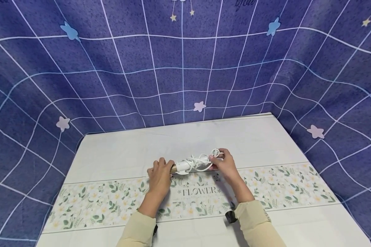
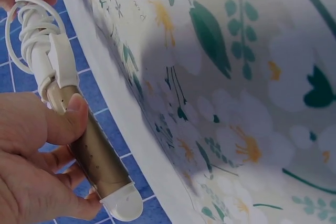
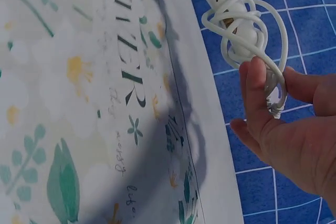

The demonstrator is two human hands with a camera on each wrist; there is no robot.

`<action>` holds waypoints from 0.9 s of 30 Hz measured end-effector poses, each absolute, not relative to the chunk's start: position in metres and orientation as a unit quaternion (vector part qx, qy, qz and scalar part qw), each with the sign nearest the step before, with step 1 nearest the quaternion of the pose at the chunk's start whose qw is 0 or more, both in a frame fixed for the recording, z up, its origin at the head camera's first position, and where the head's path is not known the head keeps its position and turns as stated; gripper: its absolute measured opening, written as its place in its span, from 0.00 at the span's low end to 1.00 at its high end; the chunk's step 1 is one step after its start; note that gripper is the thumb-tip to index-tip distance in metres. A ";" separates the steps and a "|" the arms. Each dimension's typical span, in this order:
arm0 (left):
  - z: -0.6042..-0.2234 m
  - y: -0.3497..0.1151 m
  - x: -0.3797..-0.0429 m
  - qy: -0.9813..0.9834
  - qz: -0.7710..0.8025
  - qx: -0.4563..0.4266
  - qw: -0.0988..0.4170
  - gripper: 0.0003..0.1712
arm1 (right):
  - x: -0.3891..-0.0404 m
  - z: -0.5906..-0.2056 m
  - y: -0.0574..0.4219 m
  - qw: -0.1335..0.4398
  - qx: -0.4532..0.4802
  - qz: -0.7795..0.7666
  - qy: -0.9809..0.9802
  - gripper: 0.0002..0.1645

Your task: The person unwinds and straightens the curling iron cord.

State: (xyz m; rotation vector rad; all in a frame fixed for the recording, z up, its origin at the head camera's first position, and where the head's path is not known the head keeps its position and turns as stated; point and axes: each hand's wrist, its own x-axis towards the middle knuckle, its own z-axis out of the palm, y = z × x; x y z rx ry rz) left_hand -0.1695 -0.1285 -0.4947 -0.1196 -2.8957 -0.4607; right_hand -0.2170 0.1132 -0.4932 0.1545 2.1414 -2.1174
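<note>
A curling iron with a gold barrel (image 2: 100, 153) and a white handle (image 1: 182, 166) lies crosswise between the two hands, over the table. My left hand (image 1: 160, 176) grips the barrel, its thumb on top and fingers beneath, near the rounded white tip (image 2: 125, 203). A white cord (image 3: 283, 40) is wound in loose loops around the handle. At the handle's far end, my right hand (image 1: 225, 168) pinches the cord between thumb and fingers. A ribbed white piece (image 3: 275, 111) of the cord shows beside those fingers in the right wrist view.
The white table cover (image 1: 126, 147) carries a floral band (image 1: 111, 202) with the word FLOWER. A blue gridded curtain (image 1: 182, 68) with stars encloses the table at the back and both sides. Black straps (image 1: 231, 216) sit at the wrists.
</note>
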 end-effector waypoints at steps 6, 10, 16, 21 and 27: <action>-0.494 -0.127 -0.169 -0.983 -0.148 -0.038 0.105 0.27 | -0.214 -0.487 0.117 0.090 0.049 -0.743 0.661 0.34; -0.495 -0.127 -0.168 -0.983 -0.146 -0.036 0.108 0.27 | -0.212 -0.485 0.119 0.096 0.039 -0.770 0.629 0.36; -0.497 -0.127 -0.167 -0.980 -0.151 -0.036 0.125 0.26 | -0.211 -0.483 0.118 0.082 0.026 -0.779 0.621 0.35; -0.497 -0.127 -0.168 -0.974 -0.153 -0.041 0.161 0.27 | -0.209 -0.480 0.118 0.084 0.018 -0.790 0.607 0.41; -0.494 -0.126 -0.167 -0.973 -0.152 -0.038 0.170 0.25 | -0.210 -0.480 0.117 0.086 0.018 -0.798 0.596 0.35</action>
